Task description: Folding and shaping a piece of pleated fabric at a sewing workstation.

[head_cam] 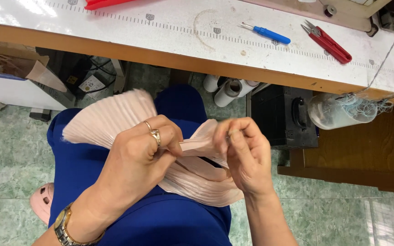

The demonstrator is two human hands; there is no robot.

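Nearest the camera, the left forearm wears a gold-and-silver metal wristwatch [64,226] and leads up to the left hand [144,148], which has two rings on one finger and is closed with its fingertips pinching a fold of the pale pink pleated fabric strip [110,120]. The right hand [245,152] sits just beside it, its thumb and forefinger pressed together on the same fold, so both hands grip the cloth close to each other. The pleated fabric fans out to the left of the left hand, and more of it drapes below the hands across the person's lap, which is covered in deep blue cloth [160,218]. A pink clog-style shoe [41,200] shows on the green marbled tile floor [10,155], left of the lap. Above the fabric runs the white-topped desk [169,27] with a wooden edge and a printed ruler scale. On it, well up and right of the fabric, lie a blue-handled seam ripper [270,34] and, just right of that, red thread snips [329,43]. Under the desk edge, right of the fabric, a translucent plastic cup [331,111] holds tangled thread scraps, beside a black box [286,118].
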